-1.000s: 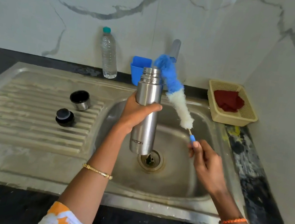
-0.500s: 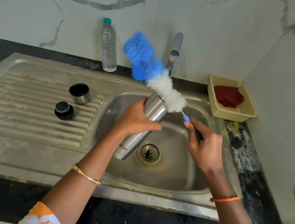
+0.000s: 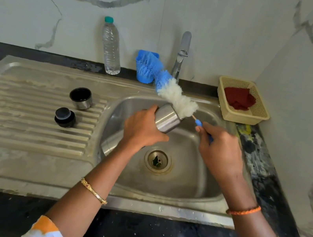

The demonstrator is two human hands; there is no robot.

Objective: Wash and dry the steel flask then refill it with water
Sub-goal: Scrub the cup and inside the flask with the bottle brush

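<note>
Steel sink (image 3: 191, 188), left hand (image 3: 143, 130) gripping tilted shiny flask (image 3: 167, 118) (uncapped), right hand (image 3: 218, 149) pinching brush (image 3: 175, 96)

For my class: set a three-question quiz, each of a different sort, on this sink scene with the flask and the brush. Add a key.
1. True or false: the bottle brush is already deep inside the steel flask.
2. Which hand holds the flask? A) left hand B) right hand C) neither
3. Fill in: the red cloth lies in the ____ basket.

Key: 1 false, its bristles are outside, by the flask's upper end; 2 A; 3 yellow.
</note>
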